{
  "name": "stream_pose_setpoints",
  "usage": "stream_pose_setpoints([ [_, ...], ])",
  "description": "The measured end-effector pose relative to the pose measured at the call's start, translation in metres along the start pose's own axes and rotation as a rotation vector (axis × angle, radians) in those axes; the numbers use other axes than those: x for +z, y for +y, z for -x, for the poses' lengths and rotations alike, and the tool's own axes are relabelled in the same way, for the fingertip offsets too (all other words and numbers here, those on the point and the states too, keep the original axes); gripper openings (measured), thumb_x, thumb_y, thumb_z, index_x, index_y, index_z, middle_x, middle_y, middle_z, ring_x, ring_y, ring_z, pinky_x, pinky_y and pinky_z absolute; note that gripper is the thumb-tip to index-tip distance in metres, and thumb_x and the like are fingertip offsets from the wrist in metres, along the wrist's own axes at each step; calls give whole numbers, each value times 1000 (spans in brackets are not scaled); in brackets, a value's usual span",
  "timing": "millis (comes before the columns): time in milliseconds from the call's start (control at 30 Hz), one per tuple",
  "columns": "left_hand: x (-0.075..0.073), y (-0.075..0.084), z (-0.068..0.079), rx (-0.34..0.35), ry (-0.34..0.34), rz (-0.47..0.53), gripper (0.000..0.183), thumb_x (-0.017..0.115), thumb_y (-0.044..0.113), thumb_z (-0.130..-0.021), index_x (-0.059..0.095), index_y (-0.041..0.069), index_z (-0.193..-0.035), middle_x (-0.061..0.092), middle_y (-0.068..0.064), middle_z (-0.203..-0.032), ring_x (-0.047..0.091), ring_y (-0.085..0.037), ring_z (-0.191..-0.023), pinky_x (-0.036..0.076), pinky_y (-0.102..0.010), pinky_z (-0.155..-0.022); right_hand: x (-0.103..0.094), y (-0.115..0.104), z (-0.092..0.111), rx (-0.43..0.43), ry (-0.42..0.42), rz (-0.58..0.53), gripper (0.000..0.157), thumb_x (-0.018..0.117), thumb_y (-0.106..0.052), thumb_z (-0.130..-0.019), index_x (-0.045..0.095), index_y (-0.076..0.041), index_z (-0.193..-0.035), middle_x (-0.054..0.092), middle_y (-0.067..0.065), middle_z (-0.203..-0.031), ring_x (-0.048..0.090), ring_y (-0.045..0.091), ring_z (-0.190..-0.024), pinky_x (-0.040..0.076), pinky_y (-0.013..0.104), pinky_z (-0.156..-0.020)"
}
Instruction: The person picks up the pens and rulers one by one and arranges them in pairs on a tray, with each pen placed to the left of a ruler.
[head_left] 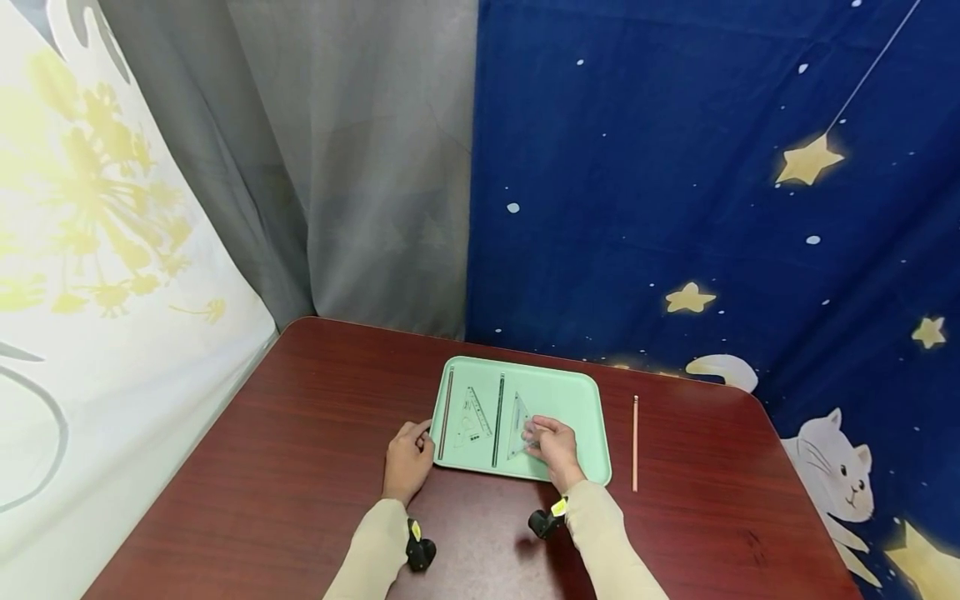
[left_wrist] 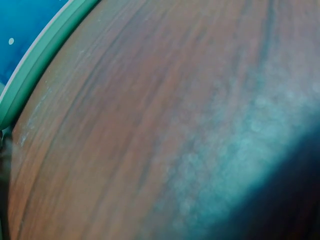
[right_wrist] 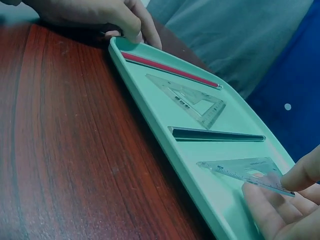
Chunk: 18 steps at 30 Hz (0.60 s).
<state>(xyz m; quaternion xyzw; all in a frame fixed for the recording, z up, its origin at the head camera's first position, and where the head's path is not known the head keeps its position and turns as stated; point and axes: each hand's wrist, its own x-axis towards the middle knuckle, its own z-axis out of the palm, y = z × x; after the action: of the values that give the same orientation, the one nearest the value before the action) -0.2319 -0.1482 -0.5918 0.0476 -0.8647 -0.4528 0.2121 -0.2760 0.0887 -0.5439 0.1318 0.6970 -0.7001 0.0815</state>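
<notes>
Set square of clear plastic, pinched at one corner between the thumb and fingers of the right hand. Directions are read from the head view, with 12 o'clock facing away from the person. The piece is held near the middle of the pale green tray, with the hand at its 4 o'clock; whether its free corners touch the tray floor cannot be told. The tray's rim is touched between 8 and 9 o'clock by the bent fingers of the left hand; whether the rim is gripped cannot be told.

Handling, as judged: so thin a sheet is best controlled by a light corner pinch, the flat face being kept level so that no point scrapes the tray. The long side is well kept parallel to the dark pencil lying at 9 o'clock of it, and a gap is best left so that the pencil is not rolled. Slippage of the tray is probably checked by the left hand.

Appearance: a slim triangle is seen, with a graduated edge and a cut-out in its body. Beyond the dark pencil, towards 9 o'clock, a second set square and a red pencil are arranged in turn.
</notes>
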Motion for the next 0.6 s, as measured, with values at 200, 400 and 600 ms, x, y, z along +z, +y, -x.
stream_pose_setpoints([
  [200,0,1,0,-4,-2,-1,28,55,4,-89,70,3,-112,60,-2,-82,43,-4,-59,39,-23,-59,-1,0,1,-21,-2,26,40,53,10,-85,53,13,-124,59,29,-122,69,23,-94,56,29,-72],
  [400,1,1,0,-5,-1,0,28,55,3,-88,70,2,-112,60,-3,-82,43,-5,-59,39,-23,-58,1,-2,1,-43,7,103,36,54,6,-88,54,12,-124,58,29,-124,67,28,-100,55,33,-77],
  [600,1,0,0,9,2,-10,28,55,3,-89,70,2,-112,59,-3,-82,42,-3,-58,38,-23,-57,3,-3,2,-85,19,179,36,54,3,-89,54,12,-124,58,29,-124,62,34,-108,53,29,-75],
])
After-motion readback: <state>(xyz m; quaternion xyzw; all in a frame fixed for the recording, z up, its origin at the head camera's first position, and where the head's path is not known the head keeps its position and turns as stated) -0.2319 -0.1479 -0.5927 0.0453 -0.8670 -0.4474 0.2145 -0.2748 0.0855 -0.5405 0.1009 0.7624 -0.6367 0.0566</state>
